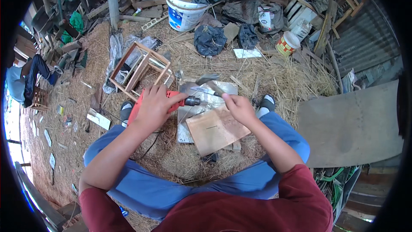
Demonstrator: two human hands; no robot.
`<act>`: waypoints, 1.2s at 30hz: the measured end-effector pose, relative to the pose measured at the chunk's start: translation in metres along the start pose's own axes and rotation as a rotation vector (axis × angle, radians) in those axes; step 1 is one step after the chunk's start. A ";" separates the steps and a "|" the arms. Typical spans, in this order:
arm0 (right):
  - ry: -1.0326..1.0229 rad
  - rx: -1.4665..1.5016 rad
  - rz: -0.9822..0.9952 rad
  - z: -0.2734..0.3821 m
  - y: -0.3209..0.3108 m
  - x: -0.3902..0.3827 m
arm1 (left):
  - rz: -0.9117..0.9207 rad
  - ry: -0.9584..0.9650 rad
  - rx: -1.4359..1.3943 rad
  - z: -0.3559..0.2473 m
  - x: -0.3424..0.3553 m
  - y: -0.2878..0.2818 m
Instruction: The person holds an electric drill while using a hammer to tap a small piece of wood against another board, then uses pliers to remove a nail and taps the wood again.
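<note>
My left hand (153, 105) grips a red power drill (175, 99) by its body, and the black chuck (192, 101) points right. In my right hand (240, 110) is a hammer (207, 79), held by its wooden handle, with the metal head up and to the left. Between and below my hands lies a square wooden board (214, 133) with a short dark mark or slot in it. The board rests partly on a worn, pale flat sheet (183, 134). A thin pointed blade-like piece (201, 90) lies by the hammer; its kind is unclear.
A wooden frame (139, 69) stands just beyond my left hand. Farther off are a white bucket (185, 13), black plastic bags (210, 40) and a small yellow-red bucket (288, 44). A large flat panel (349, 124) lies to the right. Another person (32, 77) sits far left. Straw covers the ground.
</note>
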State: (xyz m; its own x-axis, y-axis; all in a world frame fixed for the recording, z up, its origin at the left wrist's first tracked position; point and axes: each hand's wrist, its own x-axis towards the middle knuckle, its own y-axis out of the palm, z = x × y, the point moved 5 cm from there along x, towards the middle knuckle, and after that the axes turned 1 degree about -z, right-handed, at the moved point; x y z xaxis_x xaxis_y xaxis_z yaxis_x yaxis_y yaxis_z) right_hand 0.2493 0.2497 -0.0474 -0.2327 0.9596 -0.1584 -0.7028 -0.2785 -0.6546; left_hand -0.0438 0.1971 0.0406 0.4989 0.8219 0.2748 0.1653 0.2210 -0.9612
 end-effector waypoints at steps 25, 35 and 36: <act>-0.162 0.334 -0.071 0.018 -0.022 -0.003 | 0.009 -0.124 -0.093 0.000 0.002 -0.003; -0.127 0.323 -0.196 0.008 -0.017 -0.002 | 0.028 -0.128 -0.075 0.000 0.001 0.006; -0.119 0.321 -0.193 0.011 -0.019 -0.008 | 0.044 -0.132 -0.060 -0.001 0.002 0.005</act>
State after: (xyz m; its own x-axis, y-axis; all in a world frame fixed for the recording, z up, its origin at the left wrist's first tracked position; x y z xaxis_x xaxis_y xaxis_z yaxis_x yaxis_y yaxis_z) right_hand 0.2565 0.2466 -0.0256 -0.1389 0.9893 0.0444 -0.9113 -0.1102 -0.3967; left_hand -0.0413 0.1995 0.0365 0.3917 0.8927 0.2228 0.1980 0.1547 -0.9679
